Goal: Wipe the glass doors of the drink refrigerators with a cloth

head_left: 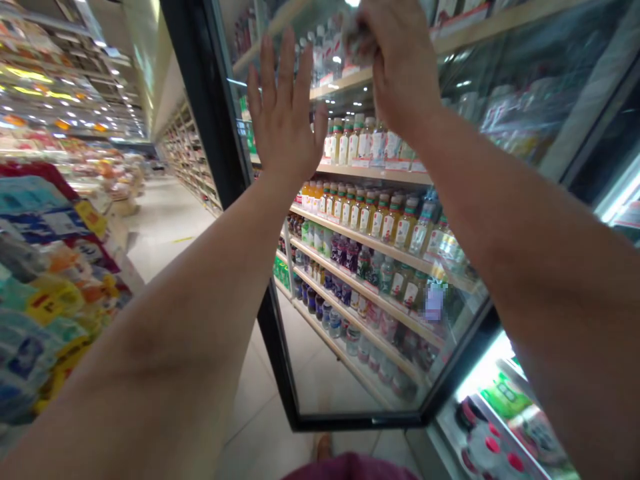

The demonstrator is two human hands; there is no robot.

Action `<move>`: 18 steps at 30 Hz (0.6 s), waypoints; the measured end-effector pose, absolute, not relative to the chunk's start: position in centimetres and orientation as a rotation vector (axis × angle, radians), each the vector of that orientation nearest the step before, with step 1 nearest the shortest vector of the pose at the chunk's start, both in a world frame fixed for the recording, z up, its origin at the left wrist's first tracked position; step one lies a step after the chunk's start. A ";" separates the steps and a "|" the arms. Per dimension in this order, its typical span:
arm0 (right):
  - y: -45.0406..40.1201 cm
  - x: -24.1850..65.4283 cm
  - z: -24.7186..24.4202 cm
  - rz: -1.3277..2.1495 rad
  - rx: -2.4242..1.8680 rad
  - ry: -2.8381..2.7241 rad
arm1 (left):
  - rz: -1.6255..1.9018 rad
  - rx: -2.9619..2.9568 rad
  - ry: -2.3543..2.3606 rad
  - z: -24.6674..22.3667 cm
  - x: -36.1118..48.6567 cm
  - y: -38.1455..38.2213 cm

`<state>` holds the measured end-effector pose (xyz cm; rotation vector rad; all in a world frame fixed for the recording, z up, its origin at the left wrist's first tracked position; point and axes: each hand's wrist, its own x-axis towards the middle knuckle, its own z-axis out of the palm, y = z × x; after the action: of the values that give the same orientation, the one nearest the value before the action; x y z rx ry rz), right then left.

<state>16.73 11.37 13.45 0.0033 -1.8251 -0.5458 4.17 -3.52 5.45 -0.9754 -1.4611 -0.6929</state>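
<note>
"Where is the cloth point(361, 41)?"

"Up high, at the fingers of the right hand point(407, 73). It looks all bunched up, but it's blurry."

"Is that hand holding it tight?"

"The fingers are curled round it, so it's pinched there. I can't tell how hard."

"And the left hand point(287, 127)?"

"That one is flat, with its fingers spread wide and nothing in it. It looks like it's on the glass door point(345, 393), but I can't be sure it touches."

"Which hand is nearer the cloth?"

"The right one, because it has it. The left hand is a bit lower, off to the left, next to the black frame point(205, 87)."

"Which way is the door long?"

"Up and down. It leans in this view, and the cloth is in front of its upper part."
</note>
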 end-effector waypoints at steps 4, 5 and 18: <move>11.0 17.3 5.2 -0.524 0.247 -1.909 | -0.745 -1.034 -1.448 5.5 3.3 -3.3; 11.2 17.4 3.3 -0.504 0.298 -1.967 | -0.762 -1.049 -1.450 5.5 3.2 -3.3; 11.1 17.6 12.6 -0.448 0.119 -1.665 | -0.812 -1.101 -1.515 5.6 4.0 -4.2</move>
<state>17.59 11.14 12.55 0.1186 -1.6652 -0.4482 3.98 -4.15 5.56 -1.1009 -1.5152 -0.8124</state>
